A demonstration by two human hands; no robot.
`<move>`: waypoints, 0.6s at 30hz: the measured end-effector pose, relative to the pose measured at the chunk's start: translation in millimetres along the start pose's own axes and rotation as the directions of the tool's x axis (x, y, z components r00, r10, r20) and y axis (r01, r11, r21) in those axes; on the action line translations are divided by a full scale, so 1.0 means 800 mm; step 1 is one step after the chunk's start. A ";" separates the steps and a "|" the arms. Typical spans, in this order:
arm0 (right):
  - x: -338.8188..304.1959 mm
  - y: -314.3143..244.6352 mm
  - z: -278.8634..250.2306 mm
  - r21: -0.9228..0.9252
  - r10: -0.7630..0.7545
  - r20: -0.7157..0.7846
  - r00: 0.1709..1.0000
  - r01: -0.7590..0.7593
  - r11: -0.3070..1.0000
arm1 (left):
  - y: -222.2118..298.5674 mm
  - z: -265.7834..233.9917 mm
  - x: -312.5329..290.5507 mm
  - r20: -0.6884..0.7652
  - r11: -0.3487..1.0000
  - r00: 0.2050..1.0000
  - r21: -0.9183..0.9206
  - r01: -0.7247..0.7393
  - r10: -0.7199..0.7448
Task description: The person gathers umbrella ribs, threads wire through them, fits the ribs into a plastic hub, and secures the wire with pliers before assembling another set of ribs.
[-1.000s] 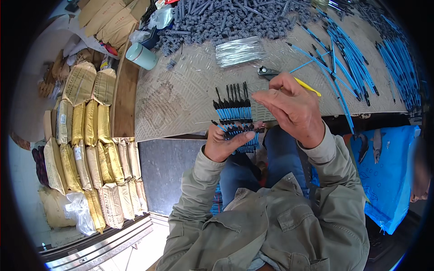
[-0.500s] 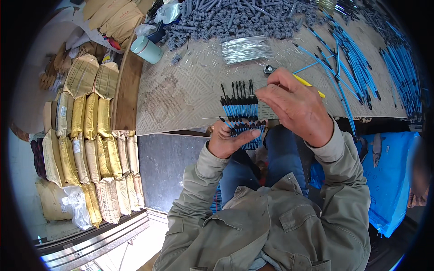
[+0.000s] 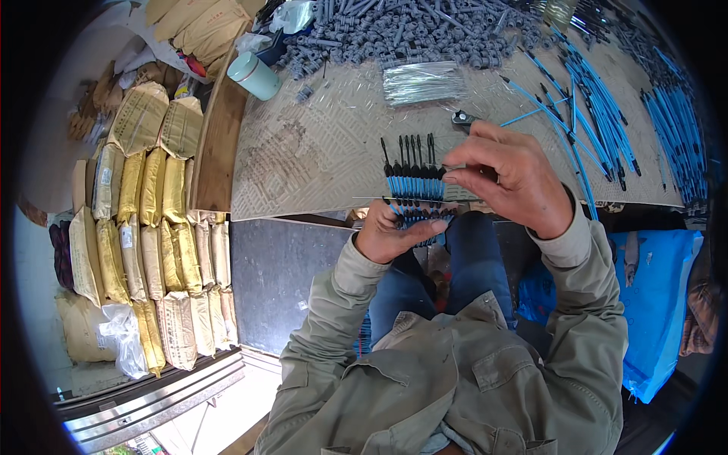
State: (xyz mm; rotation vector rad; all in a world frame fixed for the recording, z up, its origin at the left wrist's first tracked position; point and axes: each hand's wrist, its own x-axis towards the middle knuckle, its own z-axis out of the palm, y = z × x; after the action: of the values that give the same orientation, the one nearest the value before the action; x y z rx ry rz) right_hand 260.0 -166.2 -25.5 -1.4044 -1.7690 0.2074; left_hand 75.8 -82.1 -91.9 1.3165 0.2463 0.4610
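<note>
My left hand (image 3: pixel 390 235) clamps a row of blue tubes (image 3: pixel 415 188); right hand (image 3: pixel 509 176) pinches its three-o'clock end — I judge a loosened grip could scatter them across the desk (image 3: pixel 303 159).

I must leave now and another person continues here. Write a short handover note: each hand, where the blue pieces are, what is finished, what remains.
Left hand: below the table edge, closed around a bundle of blue pieces with black tips.
Right hand: above the table edge, fingertips pinching the right end of a row of blue pieces that stand side by side, black tips pointing away.
On the table: grey pieces heaped at the far side, a clear packet of thin metal pins, long blue tubes spread to the right, a small black tool behind the right hand.
Done: one row lined up.
Left: many loose blue tubes and grey pieces remain unsorted.
</note>
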 end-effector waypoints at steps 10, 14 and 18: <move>0.013 0.006 -0.001 0.293 0.081 0.113 0.990 -0.112 0.950 | 0.002 -0.006 0.001 0.058 0.999 0.998 -0.008 0.035 -0.034; 0.025 0.007 0.007 0.219 -0.018 0.106 0.994 -0.006 0.976 | 0.007 -0.007 0.002 0.068 0.999 0.998 0.039 -0.003 0.000; 0.020 0.009 0.015 0.199 -0.078 0.023 0.997 0.072 0.977 | 0.002 -0.007 0.000 0.042 0.998 0.999 0.050 0.026 -0.028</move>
State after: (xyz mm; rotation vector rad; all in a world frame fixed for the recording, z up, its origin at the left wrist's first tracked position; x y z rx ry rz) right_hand 256.7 -145.5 -28.8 -1.1962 -1.7706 0.3563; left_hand 73.2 -77.2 -91.7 1.3683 0.2411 0.4053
